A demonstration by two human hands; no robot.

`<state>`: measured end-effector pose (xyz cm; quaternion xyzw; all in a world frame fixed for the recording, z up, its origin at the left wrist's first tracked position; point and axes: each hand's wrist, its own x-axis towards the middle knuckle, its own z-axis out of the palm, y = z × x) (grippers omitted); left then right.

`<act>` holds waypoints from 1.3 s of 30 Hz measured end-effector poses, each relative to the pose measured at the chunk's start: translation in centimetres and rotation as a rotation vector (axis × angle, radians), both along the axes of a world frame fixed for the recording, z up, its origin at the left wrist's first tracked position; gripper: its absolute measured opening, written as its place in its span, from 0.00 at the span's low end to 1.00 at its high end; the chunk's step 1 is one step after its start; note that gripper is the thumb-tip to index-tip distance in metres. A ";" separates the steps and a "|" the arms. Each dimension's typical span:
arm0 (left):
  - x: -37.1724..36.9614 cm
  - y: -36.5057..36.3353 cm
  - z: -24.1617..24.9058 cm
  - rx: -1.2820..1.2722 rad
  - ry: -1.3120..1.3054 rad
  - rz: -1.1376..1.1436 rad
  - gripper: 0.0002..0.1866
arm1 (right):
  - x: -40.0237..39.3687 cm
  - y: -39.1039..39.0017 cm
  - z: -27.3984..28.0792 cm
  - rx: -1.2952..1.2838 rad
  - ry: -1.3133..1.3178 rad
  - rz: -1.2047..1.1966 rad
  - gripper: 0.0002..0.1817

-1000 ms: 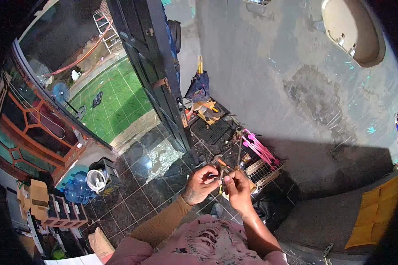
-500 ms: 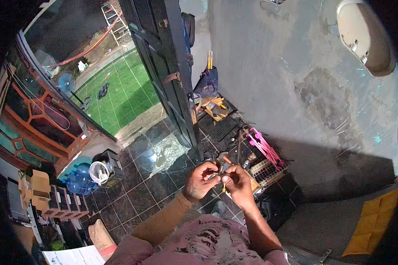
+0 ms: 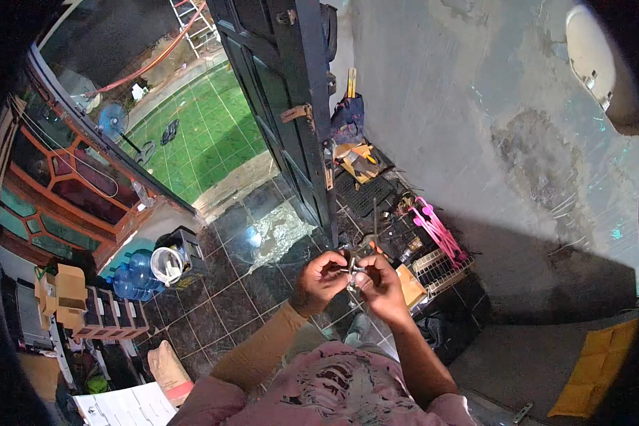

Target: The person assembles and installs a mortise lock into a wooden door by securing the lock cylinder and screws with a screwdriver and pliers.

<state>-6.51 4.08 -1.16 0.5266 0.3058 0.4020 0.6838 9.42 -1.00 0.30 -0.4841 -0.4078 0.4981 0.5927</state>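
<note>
My left hand (image 3: 321, 282) and my right hand (image 3: 383, 290) meet in front of my chest, fingers pinched together. Between them is a small shiny metal fitting (image 3: 352, 270), whose exact kind I cannot make out. Both hands' fingertips press on it from either side. An orange bit (image 3: 378, 247) shows just past my right hand's knuckles; what it belongs to is partly hidden.
A dark open door (image 3: 277, 92) stands ahead, with a green tiled yard (image 3: 199, 131) beyond. On the right are a pink folding rack (image 3: 440, 231), a wire basket (image 3: 444, 273) and cardboard (image 3: 410, 285). Blue water jugs (image 3: 136, 275) and a white bucket (image 3: 167, 264) sit left.
The view has shifted, so the room appears lower and slightly to the right. Between my hands, the metal fitting has been turned and shows more of its shiny surface.
</note>
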 end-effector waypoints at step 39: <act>2.5 -0.7 2.2 0.121 -0.048 -0.028 0.19 | 2.7 -1.3 1.0 -0.017 -0.073 0.016 0.13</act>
